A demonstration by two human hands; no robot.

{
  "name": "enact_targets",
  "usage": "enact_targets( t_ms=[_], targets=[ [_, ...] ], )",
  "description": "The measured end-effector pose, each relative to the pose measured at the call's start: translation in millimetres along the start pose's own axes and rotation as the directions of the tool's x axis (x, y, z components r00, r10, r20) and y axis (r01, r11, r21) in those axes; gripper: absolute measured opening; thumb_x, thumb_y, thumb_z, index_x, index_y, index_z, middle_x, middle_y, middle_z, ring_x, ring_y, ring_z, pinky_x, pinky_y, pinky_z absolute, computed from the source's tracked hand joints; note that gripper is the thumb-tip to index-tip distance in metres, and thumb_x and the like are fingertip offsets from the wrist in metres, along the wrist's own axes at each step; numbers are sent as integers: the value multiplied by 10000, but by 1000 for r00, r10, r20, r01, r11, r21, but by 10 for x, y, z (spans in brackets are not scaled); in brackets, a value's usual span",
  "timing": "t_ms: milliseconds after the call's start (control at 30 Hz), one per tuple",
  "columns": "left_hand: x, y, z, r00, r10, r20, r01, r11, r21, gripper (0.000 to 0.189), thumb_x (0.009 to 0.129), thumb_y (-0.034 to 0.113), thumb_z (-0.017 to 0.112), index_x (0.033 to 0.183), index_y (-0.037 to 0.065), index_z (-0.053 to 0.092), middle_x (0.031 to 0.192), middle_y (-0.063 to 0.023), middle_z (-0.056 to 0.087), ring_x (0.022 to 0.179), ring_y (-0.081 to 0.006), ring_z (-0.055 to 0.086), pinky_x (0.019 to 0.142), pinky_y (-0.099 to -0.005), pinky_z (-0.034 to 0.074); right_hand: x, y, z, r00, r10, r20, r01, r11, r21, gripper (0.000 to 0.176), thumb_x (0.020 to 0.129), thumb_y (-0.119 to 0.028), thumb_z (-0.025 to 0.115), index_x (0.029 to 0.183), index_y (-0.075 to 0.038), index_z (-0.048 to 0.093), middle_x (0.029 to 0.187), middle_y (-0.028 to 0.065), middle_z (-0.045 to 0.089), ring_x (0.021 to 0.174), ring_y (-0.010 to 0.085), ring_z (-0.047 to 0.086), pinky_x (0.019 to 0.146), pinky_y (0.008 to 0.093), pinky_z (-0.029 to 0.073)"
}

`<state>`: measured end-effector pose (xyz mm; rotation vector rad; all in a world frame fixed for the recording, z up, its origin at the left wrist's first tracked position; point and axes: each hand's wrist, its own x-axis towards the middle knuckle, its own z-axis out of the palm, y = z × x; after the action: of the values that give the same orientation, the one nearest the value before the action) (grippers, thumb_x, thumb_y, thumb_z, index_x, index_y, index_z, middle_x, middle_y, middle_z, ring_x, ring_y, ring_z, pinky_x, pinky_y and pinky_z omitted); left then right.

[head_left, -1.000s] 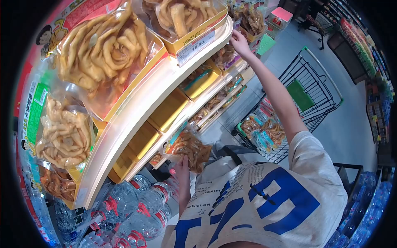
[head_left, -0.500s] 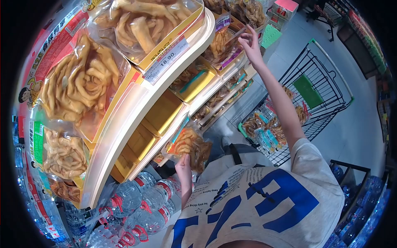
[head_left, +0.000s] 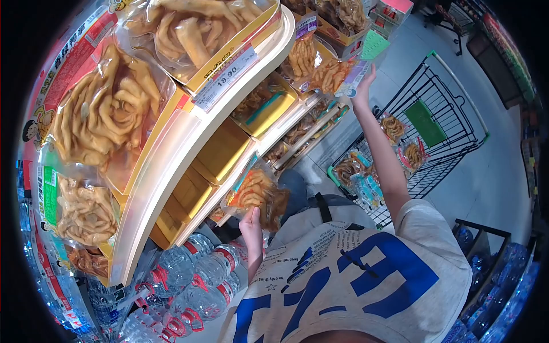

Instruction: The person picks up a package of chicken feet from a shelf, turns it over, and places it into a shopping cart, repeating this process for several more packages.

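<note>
My left hand [head_left: 251,227] is closed on the edge of a clear packet of orange-brown food [head_left: 257,191], held low in front of the shelf. My right hand [head_left: 362,90] is at the end of my stretched arm, gripping a purple-labelled packet [head_left: 333,75] of reddish food by its label end. This packet lies over the shelf box [head_left: 311,37] at the far end. Some of the right fingers are hidden behind the packet.
A curved shelf [head_left: 166,154] with food packets and yellow boxes [head_left: 222,150] runs along the left. A wire cart [head_left: 457,154] holding packets stands at the right. Large water bottles [head_left: 211,271] stand below the shelf, and more bottles [head_left: 506,274] lower right.
My right hand has closed on the purple-labelled packet and drawn it toward the shelf's outer edge. My left hand has shifted slightly left with its packet.
</note>
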<state>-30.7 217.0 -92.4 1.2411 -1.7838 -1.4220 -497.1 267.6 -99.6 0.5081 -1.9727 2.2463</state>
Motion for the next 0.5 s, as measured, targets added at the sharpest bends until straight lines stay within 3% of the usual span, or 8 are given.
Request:
enact_targets(
  t_ms=[33,133,233,333,433,500],
  targets=[
    [1,-4,-21,1000,-28,9,28,1000,-1,246,918,153,538,871,-78,605,686,39,485,644,-43,363,558,-201,326,-51,-33,-35,1000,5,-8,-5,1000,-29,717,844,-34,554,1399,-117,108,1319,167,346,1202,258,423,957,359,416],
    [26,29,-40,997,-79,7,79,997,-16,241,913,151,541,866,-74,613,673,50,478,617,-36,337,520,-206,285,-125,111,-166,944,326,43,-328,928,177,638,856,-54,551,1378,-107,188,1263,138,424,1152,225,472,940,338,432],
    [75,-55,-90,997,-66,51,67,998,-9,244,914,156,542,874,-72,622,681,51,488,628,-36,363,539,-204,317,-224,220,-283,915,346,205,-399,845,356,539,868,-40,533,1335,-82,267,1225,107,475,1093,199,517,920,337,450],
    [124,-63,-58,998,-54,17,54,999,8,252,918,163,540,911,-74,628,715,44,525,662,-40,412,590,-192,362,-320,205,-276,917,352,189,-396,862,316,441,901,-100,510,1301,-65,329,1232,95,490,1057,209,549,903,338,466],
    [130,55,-21,999,-36,35,38,998,-44,266,919,174,542,966,-73,629,762,28,565,709,-47,452,656,-187,395,-317,134,-286,766,542,345,-622,494,607,462,963,-296,406,1346,-62,298,1312,121,447,1137,252,508,954,384,430],
    [145,1,-58,991,-114,66,118,992,-50,275,917,179,547,998,-72,626,797,8,599,729,-57,483,679,-198,410,-388,8,-359,779,458,429,-605,365,708,556,959,-429,315,1377,-66,262,1356,143,403,1195,281,456,995,419,384]
  ],
)
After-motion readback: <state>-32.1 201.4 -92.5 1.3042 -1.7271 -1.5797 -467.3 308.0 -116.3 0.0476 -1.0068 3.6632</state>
